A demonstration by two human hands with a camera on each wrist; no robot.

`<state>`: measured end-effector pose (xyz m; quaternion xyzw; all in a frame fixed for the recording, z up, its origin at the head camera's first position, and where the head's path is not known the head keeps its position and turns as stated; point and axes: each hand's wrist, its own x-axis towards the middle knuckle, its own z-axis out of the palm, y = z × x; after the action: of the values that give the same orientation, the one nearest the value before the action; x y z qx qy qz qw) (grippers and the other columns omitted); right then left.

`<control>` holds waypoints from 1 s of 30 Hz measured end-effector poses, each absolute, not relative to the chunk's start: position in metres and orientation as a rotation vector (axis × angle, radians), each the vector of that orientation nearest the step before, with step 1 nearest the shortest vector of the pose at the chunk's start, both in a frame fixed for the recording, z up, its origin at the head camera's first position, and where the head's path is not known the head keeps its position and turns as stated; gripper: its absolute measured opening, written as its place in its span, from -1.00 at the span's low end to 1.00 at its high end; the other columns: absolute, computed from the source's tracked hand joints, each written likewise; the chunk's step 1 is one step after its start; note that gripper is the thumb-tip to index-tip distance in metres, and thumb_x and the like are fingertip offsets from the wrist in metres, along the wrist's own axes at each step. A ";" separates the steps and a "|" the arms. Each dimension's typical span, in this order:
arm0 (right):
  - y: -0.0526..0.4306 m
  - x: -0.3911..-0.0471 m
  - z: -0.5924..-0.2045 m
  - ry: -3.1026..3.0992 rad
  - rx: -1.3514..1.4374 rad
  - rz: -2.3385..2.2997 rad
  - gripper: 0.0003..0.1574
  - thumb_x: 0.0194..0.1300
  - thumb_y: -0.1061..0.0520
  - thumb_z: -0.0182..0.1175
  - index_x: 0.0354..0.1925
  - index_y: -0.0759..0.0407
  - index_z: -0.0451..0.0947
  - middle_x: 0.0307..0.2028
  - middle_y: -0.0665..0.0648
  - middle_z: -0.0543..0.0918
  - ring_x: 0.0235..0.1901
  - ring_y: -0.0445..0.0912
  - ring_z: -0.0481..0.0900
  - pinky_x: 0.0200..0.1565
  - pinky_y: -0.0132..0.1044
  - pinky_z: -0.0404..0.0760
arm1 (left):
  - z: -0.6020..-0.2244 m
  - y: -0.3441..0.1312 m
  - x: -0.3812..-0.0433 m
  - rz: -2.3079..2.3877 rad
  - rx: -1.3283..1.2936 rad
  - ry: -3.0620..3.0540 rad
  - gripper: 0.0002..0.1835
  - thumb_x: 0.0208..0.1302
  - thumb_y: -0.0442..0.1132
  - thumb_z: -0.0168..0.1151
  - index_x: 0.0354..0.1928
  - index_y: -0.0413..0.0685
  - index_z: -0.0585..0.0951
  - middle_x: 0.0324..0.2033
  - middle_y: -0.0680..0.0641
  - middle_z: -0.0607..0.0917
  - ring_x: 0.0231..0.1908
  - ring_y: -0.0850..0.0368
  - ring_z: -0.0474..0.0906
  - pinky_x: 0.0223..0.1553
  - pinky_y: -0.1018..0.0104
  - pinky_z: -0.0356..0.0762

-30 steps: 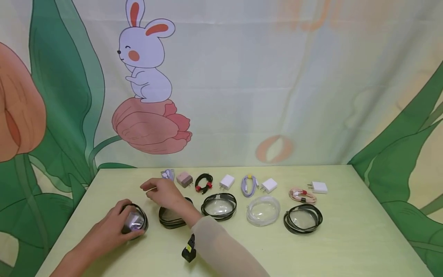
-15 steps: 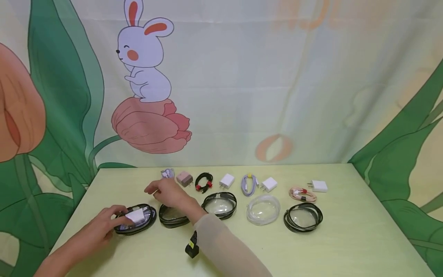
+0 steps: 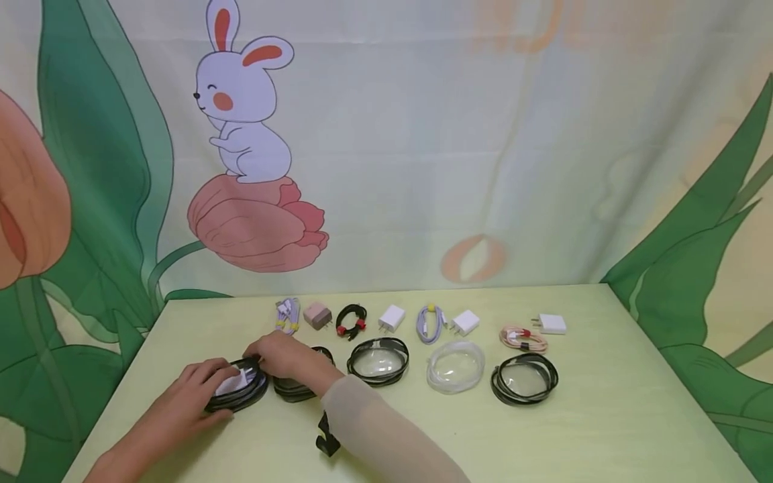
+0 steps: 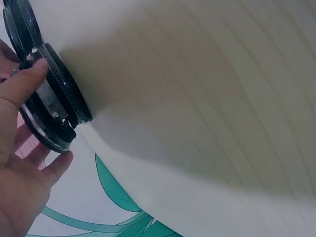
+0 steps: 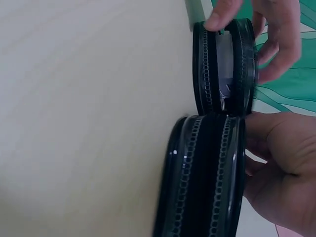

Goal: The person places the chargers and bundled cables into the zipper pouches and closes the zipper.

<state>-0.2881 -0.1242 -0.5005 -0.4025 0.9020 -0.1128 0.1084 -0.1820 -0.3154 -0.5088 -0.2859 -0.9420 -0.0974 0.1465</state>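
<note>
My left hand (image 3: 187,396) grips an oval zip pouch (image 4: 54,106) with black edging, thumb on one side and fingers on the other. The pouch's zip gapes, and a white charger (image 3: 232,384) shows inside it. At the pouch's far right edge are the bent fingertips of my right hand (image 3: 280,353), which pinch there; the right wrist view hides those fingertips behind a second black-edged pouch (image 5: 202,187). That second pouch (image 3: 298,389) lies under my right wrist, close beside the held one.
To the right lie two black-edged pouches (image 3: 378,362) (image 3: 524,380) and a white-edged pouch (image 3: 455,366). Behind them runs a row of coiled cables (image 3: 351,320) and plug chargers (image 3: 392,318). A patterned cloth (image 3: 386,168) hangs beyond the table's back edge.
The left hand turned the pouch so its opening and the white charger show. My right hand has come down from above the table to the pouch's edge.
</note>
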 end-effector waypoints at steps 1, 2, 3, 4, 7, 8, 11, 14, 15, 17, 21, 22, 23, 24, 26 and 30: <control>-0.126 -0.289 -0.500 2.638 -1.184 -0.324 -0.58 0.46 0.20 0.20 0.21 -0.08 0.66 0.08 -0.18 0.70 0.06 -0.33 0.59 0.10 -0.57 0.46 | -0.510 -0.317 -0.182 -0.270 -0.839 -2.688 -0.37 -0.19 -0.22 0.70 0.00 -0.04 0.61 0.04 -0.20 0.56 -0.01 -0.22 0.51 -0.11 -0.12 0.61; -0.127 -0.290 -0.500 2.626 -1.187 -0.315 -0.60 0.46 0.19 0.21 0.19 -0.09 0.68 0.05 -0.19 0.71 0.04 -0.34 0.59 0.08 -0.57 0.46 | -0.512 -0.318 -0.182 -0.255 -0.857 -2.666 -0.37 -0.23 -0.24 0.71 -0.03 -0.02 0.61 0.02 -0.19 0.56 -0.03 -0.21 0.52 -0.14 -0.10 0.62; -0.128 -0.290 -0.499 2.616 -1.186 -0.314 -0.63 0.46 0.18 0.21 0.16 -0.09 0.70 0.01 -0.19 0.72 0.01 -0.35 0.60 0.06 -0.57 0.46 | -0.513 -0.319 -0.182 -0.241 -0.874 -2.644 -0.37 -0.27 -0.27 0.72 -0.06 -0.01 0.62 0.01 -0.19 0.56 -0.04 -0.20 0.53 -0.17 -0.08 0.63; -0.129 -0.291 -0.499 2.612 -1.188 -0.313 -0.66 0.46 0.17 0.23 0.12 -0.09 0.72 -0.02 -0.19 0.73 -0.02 -0.35 0.60 0.03 -0.58 0.47 | -0.515 -0.320 -0.183 -0.230 -0.894 -2.622 -0.37 -0.31 -0.31 0.73 -0.09 0.00 0.62 0.00 -0.19 0.56 -0.06 -0.20 0.54 -0.19 -0.07 0.63; -0.131 -0.292 -0.500 2.634 -1.193 -0.321 -0.77 0.44 0.12 0.26 0.00 -0.07 0.76 -0.15 -0.20 0.74 -0.14 -0.37 0.60 -0.08 -0.59 0.48 | -0.518 -0.322 -0.184 -0.237 -0.934 -2.582 -0.33 -0.39 -0.45 0.72 -0.12 -0.02 0.61 0.01 -0.21 0.56 -0.05 -0.17 0.55 -0.18 -0.04 0.63; -0.131 -0.293 -0.501 2.647 -1.193 -0.327 -0.80 0.44 0.11 0.27 -0.04 -0.06 0.76 -0.20 -0.20 0.73 -0.19 -0.37 0.59 -0.13 -0.59 0.48 | -0.519 -0.323 -0.185 -0.245 -0.945 -2.580 -0.32 -0.41 -0.49 0.71 -0.12 -0.04 0.60 0.02 -0.21 0.56 -0.04 -0.17 0.56 -0.17 -0.03 0.64; -0.132 -0.293 -0.502 2.684 -1.208 -0.308 -0.88 0.45 0.09 0.26 -0.14 -0.03 0.74 -0.29 -0.19 0.68 -0.31 -0.35 0.53 -0.24 -0.58 0.46 | -0.521 -0.324 -0.187 -0.261 -0.970 -2.598 -0.29 -0.39 -0.56 0.67 -0.07 -0.11 0.57 0.07 -0.23 0.56 0.00 -0.15 0.58 -0.10 -0.01 0.65; -0.133 -0.293 -0.503 2.710 -1.243 -0.195 -0.84 0.52 0.06 0.17 -0.12 -0.02 0.70 -0.23 -0.16 0.64 -0.27 -0.33 0.53 -0.21 -0.56 0.48 | -0.524 -0.327 -0.187 -0.248 -0.980 -2.622 -0.25 -0.30 -0.54 0.65 0.06 -0.21 0.54 0.11 -0.22 0.55 0.04 -0.16 0.58 -0.05 0.02 0.64; -0.134 -0.293 -0.504 2.714 -1.264 -0.132 -0.81 0.54 0.05 0.13 -0.07 -0.03 0.68 -0.18 -0.14 0.63 -0.23 -0.32 0.54 -0.16 -0.55 0.50 | -0.525 -0.328 -0.187 -0.234 -0.983 -2.621 -0.23 -0.27 -0.52 0.65 0.10 -0.23 0.53 0.12 -0.22 0.55 0.04 -0.17 0.58 -0.05 0.03 0.65; -0.134 -0.294 -0.505 2.712 -1.332 0.053 -0.73 0.59 0.01 0.04 0.03 -0.05 0.65 -0.07 -0.11 0.60 -0.13 -0.29 0.54 -0.04 -0.52 0.50 | -0.527 -0.330 -0.187 -0.217 -0.991 -2.615 -0.21 -0.24 -0.49 0.65 0.17 -0.23 0.53 0.14 -0.23 0.53 0.04 -0.19 0.58 -0.08 0.03 0.66; -0.133 -0.296 -0.506 2.650 -1.433 0.329 -0.62 0.64 -0.04 -0.09 0.20 -0.12 0.59 0.13 -0.10 0.50 0.00 -0.23 0.45 0.12 -0.44 0.43 | -0.527 -0.332 -0.186 -0.202 -1.003 -2.625 -0.22 -0.19 -0.45 0.65 0.20 -0.17 0.59 0.16 -0.24 0.52 0.05 -0.21 0.59 -0.14 0.05 0.69; -0.133 -0.297 -0.506 2.634 -1.458 0.367 -0.61 0.65 -0.03 -0.10 0.22 -0.14 0.58 0.17 -0.11 0.48 0.02 -0.22 0.43 0.13 -0.43 0.41 | -0.526 -0.333 -0.186 -0.207 -1.001 -2.638 -0.23 -0.17 -0.44 0.64 0.21 -0.15 0.59 0.17 -0.24 0.52 0.06 -0.22 0.58 -0.14 0.05 0.69; -0.132 -0.299 -0.505 2.623 -1.472 0.371 -0.60 0.65 -0.04 -0.11 0.23 -0.16 0.58 0.20 -0.11 0.46 0.03 -0.21 0.41 0.14 -0.43 0.40 | -0.525 -0.333 -0.185 -0.204 -0.994 -2.651 -0.24 -0.16 -0.43 0.64 0.22 -0.15 0.60 0.18 -0.24 0.51 0.06 -0.22 0.58 -0.14 0.05 0.69; -0.132 -0.300 -0.504 2.618 -1.488 0.373 -0.60 0.65 -0.04 -0.11 0.22 -0.19 0.59 0.22 -0.12 0.45 0.05 -0.21 0.39 0.15 -0.43 0.39 | -0.524 -0.333 -0.185 -0.204 -0.985 -2.664 -0.24 -0.15 -0.42 0.64 0.22 -0.14 0.60 0.19 -0.24 0.51 0.07 -0.22 0.59 -0.15 0.06 0.69; -0.131 -0.302 -0.503 2.626 -1.536 0.365 -0.61 0.65 -0.05 -0.10 0.21 -0.24 0.60 0.26 -0.14 0.42 0.11 -0.21 0.37 0.14 -0.43 0.41 | -0.523 -0.332 -0.184 -0.202 -0.974 -2.673 -0.26 -0.13 -0.39 0.64 0.22 -0.14 0.62 0.19 -0.25 0.52 0.06 -0.22 0.60 -0.16 0.07 0.69; -0.125 -0.305 -0.501 2.653 -1.621 0.296 -0.63 0.63 -0.09 -0.07 0.18 -0.33 0.62 0.38 -0.16 0.33 0.31 -0.16 0.27 0.19 -0.32 0.46 | -0.522 -0.329 -0.182 -0.197 -0.961 -2.675 -0.27 -0.12 -0.36 0.64 0.21 -0.18 0.62 0.18 -0.25 0.53 0.04 -0.25 0.63 -0.27 0.13 0.70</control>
<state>-0.3054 -0.1247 -0.5012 -0.5189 0.8495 0.0947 0.0092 -0.1815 -0.3295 -0.5219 -0.3339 -0.9288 -0.0684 0.1457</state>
